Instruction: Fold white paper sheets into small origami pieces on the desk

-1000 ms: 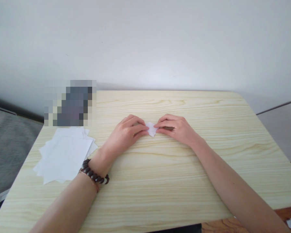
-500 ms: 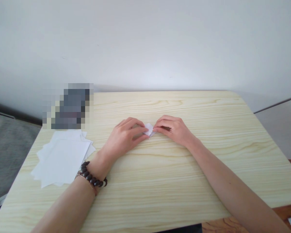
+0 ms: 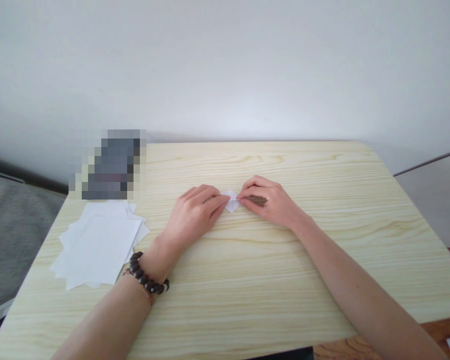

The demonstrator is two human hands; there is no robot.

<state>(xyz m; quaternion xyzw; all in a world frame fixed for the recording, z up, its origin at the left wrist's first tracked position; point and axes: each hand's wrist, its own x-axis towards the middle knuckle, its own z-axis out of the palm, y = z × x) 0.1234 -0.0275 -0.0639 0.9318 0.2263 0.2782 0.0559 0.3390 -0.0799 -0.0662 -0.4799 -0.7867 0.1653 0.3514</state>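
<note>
A small folded piece of white paper point(image 3: 231, 201) lies near the middle of the light wooden table point(image 3: 270, 280). My left hand point(image 3: 195, 215) pinches its left side, fingers pressed together on it. My right hand point(image 3: 272, 201) pinches its right side with closed fingertips. Both hands rest on the tabletop, and most of the paper is hidden between the fingertips. A dark beaded bracelet point(image 3: 147, 280) sits on my left wrist.
A loose stack of white paper sheets point(image 3: 99, 242) lies on the table's left side. A blurred-out dark object point(image 3: 110, 164) stands behind the stack at the table's far left corner. A pale wall runs behind the table.
Both hands stay on the small paper with only slight finger shifts; the paper's visible tip now points down between the fingertips. The stack has not moved.
</note>
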